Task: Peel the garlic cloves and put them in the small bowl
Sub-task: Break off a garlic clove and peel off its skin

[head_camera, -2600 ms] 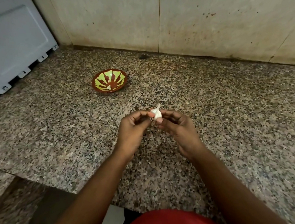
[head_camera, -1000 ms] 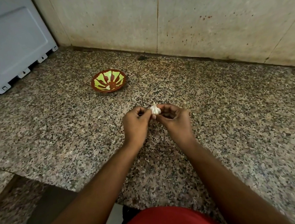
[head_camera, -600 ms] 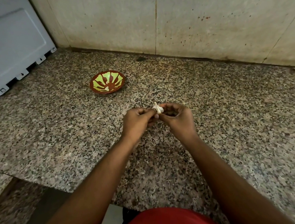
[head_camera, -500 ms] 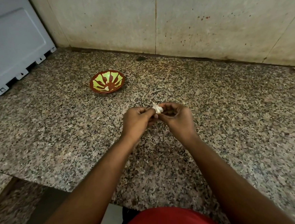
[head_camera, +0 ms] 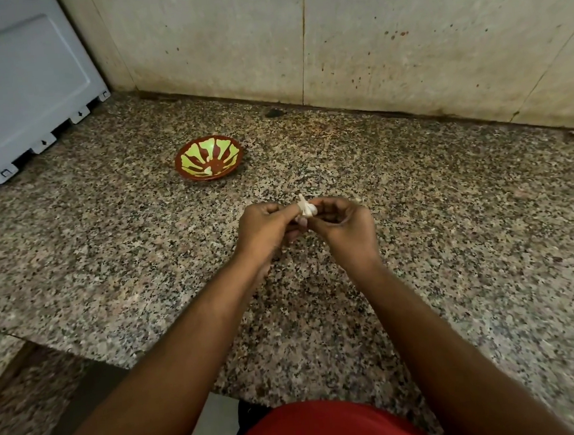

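Nearest, lower frame: two bare forearms reach up from the bottom edge over a red garment, meeting at centre frame above the speckled granite tabletop point(head_camera: 452, 238).
Left hand point(head_camera: 262, 229): fingers curled, its grip pinching the left side of the garlic between thumb and fingertips.
Right hand point(head_camera: 344, 226): fingers curled, its grip holding the garlic from the right and from underneath.
Garlic point(head_camera: 307, 209): centre frame, held between both hands just above the tabletop; small, white, papery, with a pointed wisp of skin standing up at its top. Its long axis runs roughly upright, tip towards the upper frame. Whether it is one clove or a small cluster is too small to tell.
Key relation: the small bowl point(head_camera: 209, 157) lies up and to the left of the garlic, well apart from it; the left hand is the nearer one, so a peeled clove would likely travel that way.
Bowl look: shallow, brown rim, yellow-green petal pattern; a small pale piece at its lower inner wall may be a clove.
Step, as a judgement: peeling under way, skin not yet off.
Farthest: stained wall along the upper frame; a pale grey appliance at upper left.
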